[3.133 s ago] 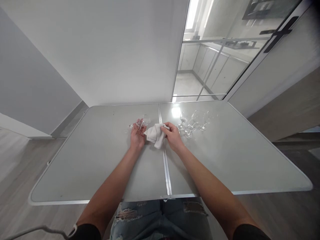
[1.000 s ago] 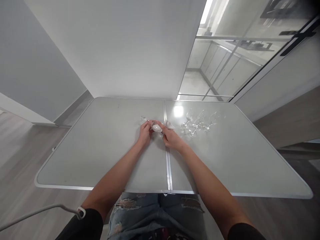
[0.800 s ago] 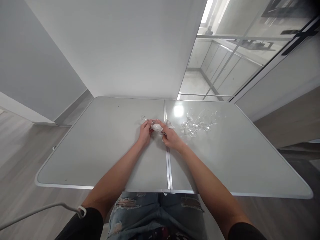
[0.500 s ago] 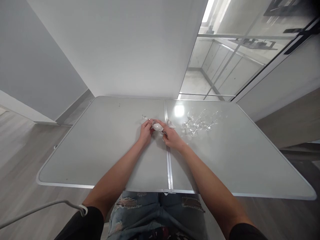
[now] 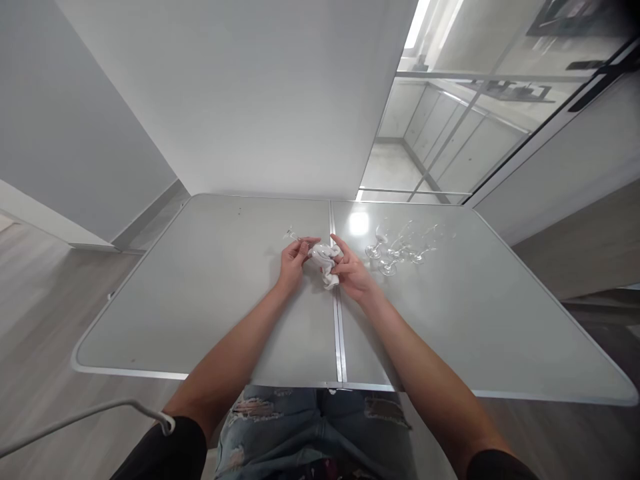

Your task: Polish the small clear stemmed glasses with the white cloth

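Observation:
My left hand (image 5: 293, 262) is closed around a stemmed glass, whose clear foot (image 5: 290, 233) sticks out beyond the fingers to the upper left. The bowl of the glass points right and is largely covered by a crumpled white cloth (image 5: 323, 257). Some of the cloth hangs down below the bowl toward me. From the right, my right hand (image 5: 353, 270) holds the cloth between thumb and fingers, with the index finger stretched along its far side. How much cloth is inside the bowl I cannot tell.
Several clear stemmed glasses (image 5: 395, 250) stand or lie close together to the right of my hands. The light grey table (image 5: 200, 300) has a metal seam (image 5: 338, 333) down its middle. A white wall (image 5: 240, 100) and a glazed door (image 5: 450, 133) rise behind it.
My right hand has shifted slightly right and opened up around the cloth. More of the cloth shows now, bunched at the bowl and hanging lower. The left hand keeps its hold.

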Motion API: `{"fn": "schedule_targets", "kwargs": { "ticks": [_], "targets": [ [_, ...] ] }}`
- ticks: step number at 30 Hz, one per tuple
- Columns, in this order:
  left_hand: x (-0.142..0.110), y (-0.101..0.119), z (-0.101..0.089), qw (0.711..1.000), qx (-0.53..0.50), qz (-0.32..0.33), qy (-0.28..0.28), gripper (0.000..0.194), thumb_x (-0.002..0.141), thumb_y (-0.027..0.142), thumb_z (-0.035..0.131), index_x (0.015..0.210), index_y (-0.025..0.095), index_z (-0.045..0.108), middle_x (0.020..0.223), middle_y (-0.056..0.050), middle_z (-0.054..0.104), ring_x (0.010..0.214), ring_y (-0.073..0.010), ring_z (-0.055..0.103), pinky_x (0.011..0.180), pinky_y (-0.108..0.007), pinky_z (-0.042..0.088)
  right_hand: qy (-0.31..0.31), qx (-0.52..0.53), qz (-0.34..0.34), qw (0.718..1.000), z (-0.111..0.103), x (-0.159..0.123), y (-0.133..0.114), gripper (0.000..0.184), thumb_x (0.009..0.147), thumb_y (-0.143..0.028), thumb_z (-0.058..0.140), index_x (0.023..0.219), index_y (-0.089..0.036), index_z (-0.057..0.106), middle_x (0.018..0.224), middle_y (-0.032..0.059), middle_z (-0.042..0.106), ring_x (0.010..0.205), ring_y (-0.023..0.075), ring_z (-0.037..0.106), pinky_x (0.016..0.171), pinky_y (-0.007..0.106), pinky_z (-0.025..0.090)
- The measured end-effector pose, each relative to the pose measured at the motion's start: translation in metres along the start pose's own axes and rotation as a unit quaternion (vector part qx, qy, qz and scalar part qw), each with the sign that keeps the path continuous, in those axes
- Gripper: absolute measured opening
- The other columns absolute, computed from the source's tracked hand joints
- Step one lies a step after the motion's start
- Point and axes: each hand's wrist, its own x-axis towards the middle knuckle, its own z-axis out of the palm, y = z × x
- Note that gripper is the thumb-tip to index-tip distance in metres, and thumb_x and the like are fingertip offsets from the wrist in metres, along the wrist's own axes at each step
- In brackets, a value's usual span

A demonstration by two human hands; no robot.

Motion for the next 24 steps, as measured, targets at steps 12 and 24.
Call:
{"fn": "schedule_targets", "kwargs": {
  "ticks": [12,24],
  "targets": [
    [0.006,-0.013,-0.006,0.998,0.003,-0.020,0.057,0.040,0.082,0.057,0.072,0.089,0.018,0.078,0.101,-0.009,0.075,0.089,-0.0196,0.068,0.074,-0.029,0.053,0.005,-0.383,-0.157,0.910,0.003,0.000,0.003,0.086,0.078,-0.007,0.048,0.159,-0.025,0.025,0.109,0.0094,0.070,0.082,0.0203,0.064,0.076,0.036,0.055],
    [0.003,-0.008,-0.001,1.000,-0.014,-0.018,0.018,0.037,0.085,0.055,0.070,0.091,0.020,0.078,0.116,-0.010,0.073,0.092,-0.0192,0.066,0.078,-0.030,0.052,0.024,-0.274,-0.121,0.954,0.003,-0.001,0.002,0.086,0.076,-0.006,0.051,0.156,-0.026,0.027,0.087,0.0005,0.067,0.070,0.0148,0.060,0.068,0.028,0.051]
  ]
}}
